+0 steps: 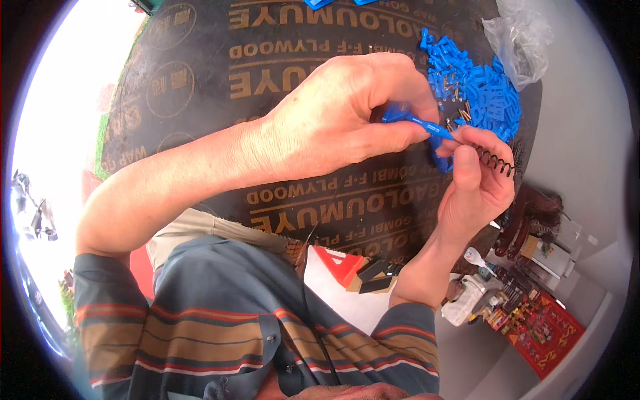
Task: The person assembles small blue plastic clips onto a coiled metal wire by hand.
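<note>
The left hand [340, 117] is curled tight, thumb and fingers pinching a slim blue part [419, 123] that juts out to the right; the right hand [475, 175] meets it from below, its thumb and fingers pinched on the far end of that part and on a second blue piece [440, 159] just beneath; a black coil spring [497, 160] lies across the right fingers, touching them, its free end sticking out to the right. Both hands hover above the counter [200, 67], a dark board with tan lettering; the left hand hides the stretch of board under it.

Just behind the hands, near the counter's right edge, sits a pile of blue parts [483, 93], too many and too jumbled to count, with small brass pins [460, 113] mixed in; one clear plastic bag [517, 40] lies crumpled just beside the pile; two more blue bits [333, 3] show at the top rim.

Below the counter, on the right, lies a clutter of small goods: one white plastic jug [467, 297], one red patterned box [543, 333], some dark brown curved pieces [523, 223]; a red and white sheet [340, 267] lies near the wrist; the striped shirt [220, 333] fills the lower edge.
</note>
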Tool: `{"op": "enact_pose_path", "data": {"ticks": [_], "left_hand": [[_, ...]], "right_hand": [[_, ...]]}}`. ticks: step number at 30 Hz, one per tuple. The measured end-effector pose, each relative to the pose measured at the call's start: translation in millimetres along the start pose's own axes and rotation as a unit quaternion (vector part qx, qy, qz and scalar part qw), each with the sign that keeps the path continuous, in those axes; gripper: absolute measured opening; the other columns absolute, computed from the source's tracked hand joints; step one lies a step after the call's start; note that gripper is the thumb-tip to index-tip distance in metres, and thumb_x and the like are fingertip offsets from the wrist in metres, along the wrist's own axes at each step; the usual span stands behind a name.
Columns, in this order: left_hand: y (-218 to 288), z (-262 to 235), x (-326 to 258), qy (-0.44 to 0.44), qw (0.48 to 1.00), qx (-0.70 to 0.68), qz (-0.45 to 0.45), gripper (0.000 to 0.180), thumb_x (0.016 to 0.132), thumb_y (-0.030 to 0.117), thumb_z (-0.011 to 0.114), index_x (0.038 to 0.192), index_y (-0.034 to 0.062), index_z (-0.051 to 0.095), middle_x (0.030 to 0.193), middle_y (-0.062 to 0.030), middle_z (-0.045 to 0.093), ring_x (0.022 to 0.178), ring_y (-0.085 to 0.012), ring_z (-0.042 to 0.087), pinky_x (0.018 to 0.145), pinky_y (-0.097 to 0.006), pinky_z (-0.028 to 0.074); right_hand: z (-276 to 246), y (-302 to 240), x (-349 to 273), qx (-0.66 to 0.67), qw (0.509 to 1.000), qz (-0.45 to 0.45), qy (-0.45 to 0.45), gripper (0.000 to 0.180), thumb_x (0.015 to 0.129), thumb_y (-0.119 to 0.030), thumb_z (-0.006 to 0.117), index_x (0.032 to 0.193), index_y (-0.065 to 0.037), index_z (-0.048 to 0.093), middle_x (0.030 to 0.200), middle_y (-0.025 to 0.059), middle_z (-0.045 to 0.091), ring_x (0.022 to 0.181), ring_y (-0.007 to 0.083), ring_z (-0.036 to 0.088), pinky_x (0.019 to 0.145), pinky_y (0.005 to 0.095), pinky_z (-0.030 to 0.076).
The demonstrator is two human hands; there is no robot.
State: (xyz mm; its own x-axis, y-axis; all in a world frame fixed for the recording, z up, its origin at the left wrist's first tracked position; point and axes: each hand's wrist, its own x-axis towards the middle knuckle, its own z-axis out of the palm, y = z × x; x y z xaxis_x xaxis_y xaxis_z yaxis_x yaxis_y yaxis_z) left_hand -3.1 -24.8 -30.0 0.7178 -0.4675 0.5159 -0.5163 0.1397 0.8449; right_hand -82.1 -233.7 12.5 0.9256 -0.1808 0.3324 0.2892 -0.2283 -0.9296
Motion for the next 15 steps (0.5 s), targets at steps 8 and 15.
{"op": "enact_pose_path", "data": {"ticks": [8, 15], "left_hand": [[-0.1, 1.7, -0.5, -0.006, 1.000, -0.008, 0.003, 0.019, 0.088, 0.006, 0.079, 0.105, 0.0021, 0.071, 0.101, -0.0081, 0.069, 0.096, -0.0231, 0.067, 0.082, -0.034, 0.053], [1.8, 1.5, -0.8, -0.002, 1.000, -0.008, 0.002, 0.020, 0.090, 0.009, 0.079, 0.108, 0.0028, 0.073, 0.102, -0.0083, 0.070, 0.096, -0.0243, 0.068, 0.082, -0.035, 0.054]], "right_hand": [[-3.0, -2.5, -0.4, 0.003, 0.999, 0.024, -0.024, 0.017, 0.092, 0.002, 0.077, 0.107, 0.006, 0.070, 0.103, 0.0139, 0.072, 0.085, 0.0193, 0.074, 0.080, 0.0286, 0.059], [-1.4, -1.5, -1.0, 0.000, 0.999, 0.022, -0.026, 0.014, 0.094, 0.001, 0.075, 0.106, 0.006, 0.070, 0.103, 0.0142, 0.072, 0.083, 0.0187, 0.074, 0.078, 0.0279, 0.060]]}}
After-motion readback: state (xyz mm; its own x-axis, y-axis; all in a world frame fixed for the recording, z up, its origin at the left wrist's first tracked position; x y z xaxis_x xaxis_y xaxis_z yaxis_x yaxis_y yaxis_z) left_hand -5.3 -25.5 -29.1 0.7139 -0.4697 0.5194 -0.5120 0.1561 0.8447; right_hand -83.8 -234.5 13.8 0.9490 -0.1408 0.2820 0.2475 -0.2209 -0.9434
